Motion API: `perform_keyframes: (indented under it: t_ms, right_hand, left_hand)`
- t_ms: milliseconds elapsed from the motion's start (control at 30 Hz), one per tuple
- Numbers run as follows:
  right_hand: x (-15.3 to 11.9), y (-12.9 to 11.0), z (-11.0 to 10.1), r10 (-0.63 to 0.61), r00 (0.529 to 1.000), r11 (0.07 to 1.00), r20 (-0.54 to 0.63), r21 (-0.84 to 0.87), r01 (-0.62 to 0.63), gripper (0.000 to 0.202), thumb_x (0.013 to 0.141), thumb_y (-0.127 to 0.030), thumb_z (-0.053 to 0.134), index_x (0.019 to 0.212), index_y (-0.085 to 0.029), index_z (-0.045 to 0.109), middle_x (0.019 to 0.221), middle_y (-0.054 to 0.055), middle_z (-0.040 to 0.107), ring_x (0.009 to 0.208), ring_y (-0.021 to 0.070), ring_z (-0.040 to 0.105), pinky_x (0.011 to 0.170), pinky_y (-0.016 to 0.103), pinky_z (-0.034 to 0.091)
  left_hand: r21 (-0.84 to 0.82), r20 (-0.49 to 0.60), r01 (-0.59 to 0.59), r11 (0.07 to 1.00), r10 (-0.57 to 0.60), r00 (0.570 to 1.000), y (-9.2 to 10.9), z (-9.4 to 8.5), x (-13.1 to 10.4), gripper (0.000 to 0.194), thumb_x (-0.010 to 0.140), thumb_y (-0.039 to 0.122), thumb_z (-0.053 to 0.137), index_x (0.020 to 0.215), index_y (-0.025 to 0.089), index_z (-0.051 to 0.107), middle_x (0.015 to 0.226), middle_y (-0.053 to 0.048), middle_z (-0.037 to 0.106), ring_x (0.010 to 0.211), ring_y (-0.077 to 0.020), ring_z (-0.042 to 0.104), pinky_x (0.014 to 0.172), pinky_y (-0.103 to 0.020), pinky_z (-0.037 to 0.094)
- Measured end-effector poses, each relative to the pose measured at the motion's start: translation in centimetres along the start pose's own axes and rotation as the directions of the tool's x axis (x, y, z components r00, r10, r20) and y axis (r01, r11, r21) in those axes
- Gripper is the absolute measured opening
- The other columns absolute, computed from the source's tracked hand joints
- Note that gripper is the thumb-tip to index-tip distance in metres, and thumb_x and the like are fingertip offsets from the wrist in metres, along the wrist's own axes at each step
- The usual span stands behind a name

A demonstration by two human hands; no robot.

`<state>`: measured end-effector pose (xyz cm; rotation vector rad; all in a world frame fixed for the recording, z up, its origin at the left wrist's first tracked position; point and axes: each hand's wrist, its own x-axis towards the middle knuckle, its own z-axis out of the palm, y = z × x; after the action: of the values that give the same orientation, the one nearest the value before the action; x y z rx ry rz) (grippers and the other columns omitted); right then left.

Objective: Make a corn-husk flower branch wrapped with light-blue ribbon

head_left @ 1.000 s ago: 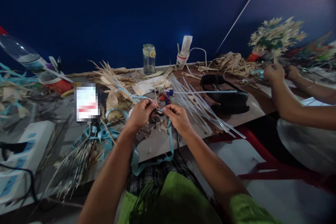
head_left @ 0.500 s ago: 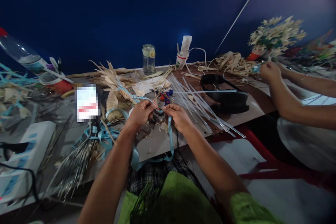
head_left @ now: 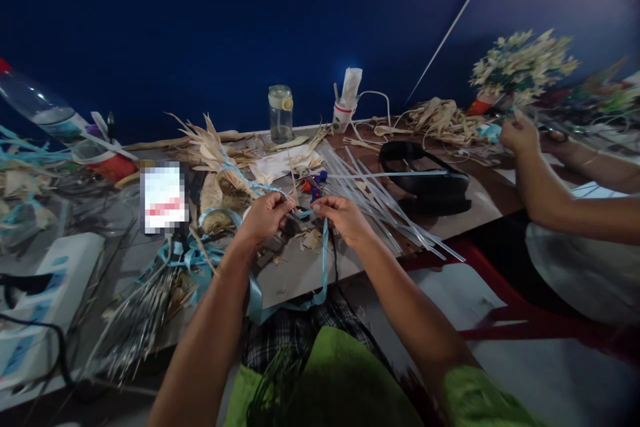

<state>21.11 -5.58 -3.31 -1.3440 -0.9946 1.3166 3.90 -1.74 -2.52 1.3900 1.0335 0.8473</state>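
Observation:
My left hand [head_left: 266, 217] pinches the near end of a stem wrapped in light blue ribbon; dried husk petals [head_left: 203, 147] spread from its far end. Between the thumb and fingers of my right hand [head_left: 340, 215] is the loose blue ribbon [head_left: 325, 250], stretched short from the stem. From there the ribbon hangs past the table edge and loops over my lap. Just beyond my hands lies a blue and orange tool [head_left: 315, 185], partly hidden, its kind unclear. Husk scraps [head_left: 311, 239] lie under my hands.
Clear plastic sticks [head_left: 373, 200] and a black headset-like object [head_left: 425, 173] lie to the right. Behind stand a lidded bottle [head_left: 281, 113] and a white cup [head_left: 343, 117]. At left are wires [head_left: 145, 320] and a power strip [head_left: 53, 307]. Another person's hands [head_left: 523, 137] work at far right.
My right hand has moved slightly away from my left, with a little more ribbon showing between them. At far right, the other person's hands have moved apart.

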Motion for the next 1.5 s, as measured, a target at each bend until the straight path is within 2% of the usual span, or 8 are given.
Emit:
perform_keyframes:
  t_ms: [200,333,400,633,800,1067,1200,1500]
  right_hand:
    - [0.4,0.8,-0.5,-0.137,0.990,0.975,-0.018,-0.180,0.132,0.026,0.063,-0.037,0.065,0.076,-0.014,0.065,0.061,-0.002,0.056,0.055,0.0090,0.045,0.053,0.022,0.035]
    - [0.7,1.0,-0.7,-0.325,0.943,0.892,-0.063,-0.352,0.284,0.027,0.070,-0.034,0.059,0.089,-0.016,0.067,0.082,0.003,0.064,0.072,0.0140,0.054,0.065,0.026,0.041]
    - [0.6,0.9,-0.4,-0.362,0.931,0.870,-0.043,-0.375,0.321,0.027,0.071,-0.032,0.057,0.091,-0.017,0.067,0.083,0.004,0.064,0.075,0.0150,0.056,0.066,0.027,0.042]
    - [0.2,-0.2,1.9,-0.232,0.962,0.903,0.146,-0.336,0.268,0.023,0.072,-0.034,0.056,0.081,-0.017,0.069,0.064,-0.001,0.060,0.064,0.0128,0.052,0.061,0.024,0.038]
    - [0.5,-0.1,2.1,-0.135,0.982,0.900,0.130,-0.398,0.177,0.025,0.066,-0.039,0.061,0.063,-0.014,0.062,0.057,-0.003,0.054,0.056,0.0095,0.045,0.056,0.022,0.033]
    - [0.2,0.8,2.3,-0.268,0.959,0.841,0.088,-0.464,0.278,0.019,0.071,-0.032,0.054,0.068,-0.014,0.059,0.059,-0.003,0.052,0.057,0.0094,0.045,0.056,0.021,0.033]
    - [-0.2,0.8,2.6,-0.298,0.954,0.808,0.041,-0.521,0.275,0.019,0.073,-0.032,0.053,0.071,-0.014,0.060,0.056,-0.004,0.048,0.053,0.0086,0.041,0.053,0.021,0.030]
    - [-0.6,0.6,3.0,-0.303,0.953,0.811,-0.003,-0.526,0.256,0.015,0.073,-0.026,0.051,0.069,-0.014,0.060,0.059,-0.003,0.051,0.055,0.0087,0.042,0.054,0.020,0.031]
  left_hand:
    - [0.099,-0.028,-0.010,0.995,0.013,1.000,-0.8,-0.4,0.4,0.018,0.069,0.033,0.063,0.064,0.017,0.059,0.039,0.006,0.041,0.036,-0.0072,0.034,0.040,-0.021,0.022]
    - [0.134,-0.044,-0.012,0.991,0.018,0.999,-1.2,-0.7,0.6,0.020,0.070,0.036,0.061,0.064,0.017,0.059,0.039,0.005,0.043,0.035,-0.0077,0.035,0.040,-0.021,0.023]
    - [0.157,-0.051,-0.015,0.987,0.023,0.998,-1.2,-0.7,0.6,0.021,0.071,0.037,0.061,0.063,0.017,0.058,0.038,0.005,0.043,0.035,-0.0079,0.036,0.040,-0.021,0.024]
    - [0.162,-0.048,-0.021,0.987,0.029,0.998,-0.8,-0.6,0.4,0.023,0.070,0.037,0.061,0.060,0.018,0.055,0.038,0.005,0.043,0.035,-0.0082,0.036,0.040,-0.022,0.024]
    - [0.179,-0.048,-0.025,0.984,0.034,0.998,-0.9,-0.6,0.4,0.019,0.071,0.035,0.058,0.063,0.018,0.057,0.039,0.005,0.044,0.036,-0.0091,0.038,0.041,-0.022,0.026]
    - [0.330,-0.088,-0.001,0.944,0.032,0.996,-0.6,-0.5,0.4,0.024,0.073,0.038,0.055,0.062,0.016,0.054,0.044,0.005,0.044,0.042,-0.0088,0.038,0.047,-0.022,0.030]
    - [0.306,-0.140,0.021,0.952,0.023,0.990,-0.9,-0.4,0.4,0.026,0.072,0.041,0.055,0.063,0.016,0.054,0.046,0.006,0.042,0.044,-0.0087,0.037,0.047,-0.022,0.029]
    - [0.209,-0.104,0.024,0.978,-0.002,0.995,-1.5,-0.4,0.6,0.028,0.071,0.043,0.055,0.066,0.016,0.055,0.044,0.006,0.041,0.040,-0.0076,0.034,0.044,-0.022,0.027]
